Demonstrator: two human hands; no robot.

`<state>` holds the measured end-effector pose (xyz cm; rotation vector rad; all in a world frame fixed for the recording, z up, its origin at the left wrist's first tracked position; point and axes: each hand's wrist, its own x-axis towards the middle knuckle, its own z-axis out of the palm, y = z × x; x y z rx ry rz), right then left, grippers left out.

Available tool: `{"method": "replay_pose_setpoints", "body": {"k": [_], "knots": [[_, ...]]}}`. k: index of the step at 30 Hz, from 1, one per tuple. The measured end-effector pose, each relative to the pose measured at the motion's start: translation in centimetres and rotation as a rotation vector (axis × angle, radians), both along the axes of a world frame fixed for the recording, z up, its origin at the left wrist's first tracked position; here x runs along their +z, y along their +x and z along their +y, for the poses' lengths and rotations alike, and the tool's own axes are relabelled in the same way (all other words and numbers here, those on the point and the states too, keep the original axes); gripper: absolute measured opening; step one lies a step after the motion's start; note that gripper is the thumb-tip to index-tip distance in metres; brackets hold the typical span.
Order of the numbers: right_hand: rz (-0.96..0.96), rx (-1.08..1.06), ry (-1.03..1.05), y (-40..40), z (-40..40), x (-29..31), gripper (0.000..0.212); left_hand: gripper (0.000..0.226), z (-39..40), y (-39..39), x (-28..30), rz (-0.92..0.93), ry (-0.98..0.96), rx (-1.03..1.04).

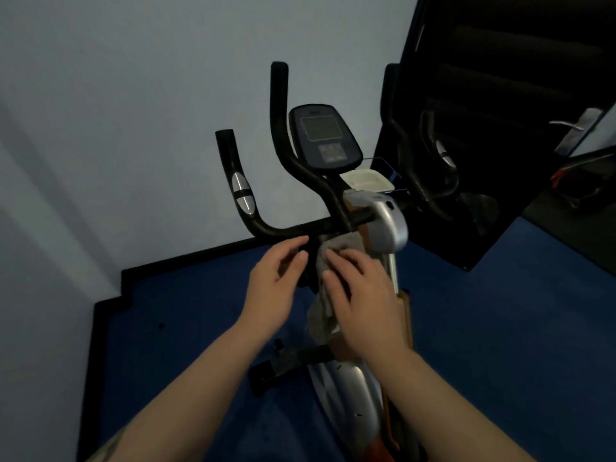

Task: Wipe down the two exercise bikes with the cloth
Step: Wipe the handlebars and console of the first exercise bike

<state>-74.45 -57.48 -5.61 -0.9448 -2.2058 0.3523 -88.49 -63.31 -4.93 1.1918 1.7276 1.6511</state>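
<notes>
The step in hand is judged to be the wiping of the handlebar (286,228) where it meets the black post. To do it well, the bar should be steadied on the left while the cloth is wrapped round the tube and drawn along it, so that the underside is also reached; the console (325,135) is better wiped lightly, because its screen could be scratched or its buttons pressed. The left hand (273,288) is held palm down beside the bar, its fingers relaxed and a little spread, the fingertips just at the tube; its grip is apart and nothing is held in it. The grey cloth (328,258) lies against the post below the bar, bunched at the top and hanging down toward the frame. The right hand (363,291) is laid on the cloth, fingers nearly straight and pointing up and to the left; the cloth is pressed against the post, not clamped. Both forearms are stretched forward from the bottom of the view. Only a reflection of a bike (436,168) is seen in the dark mirror on the right; a second bike cannot be told.
</notes>
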Motion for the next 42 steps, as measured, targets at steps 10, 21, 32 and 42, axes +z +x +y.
{"method": "replay_pose_setpoints", "body": {"k": [10,21,32,42], "knots": [[0.214,0.121,-0.232,-2.0,1.4,0.8,0.031,0.037,-0.5,0.0,-1.1,-0.046,0.005,-0.051],[0.198,0.262,-0.297,-1.1,1.7,1.3,0.026,0.044,-0.5,-0.3,-1.6,-0.1,-0.002,-0.111],[0.203,0.257,-0.346,-2.1,1.6,2.4,0.028,0.047,-0.2,0.1,-1.8,-0.179,0.005,-0.114],[0.042,0.132,-0.075,1.6,0.8,2.4,0.034,0.039,-0.4,0.0,-1.0,-0.159,-0.033,-0.083]]}}
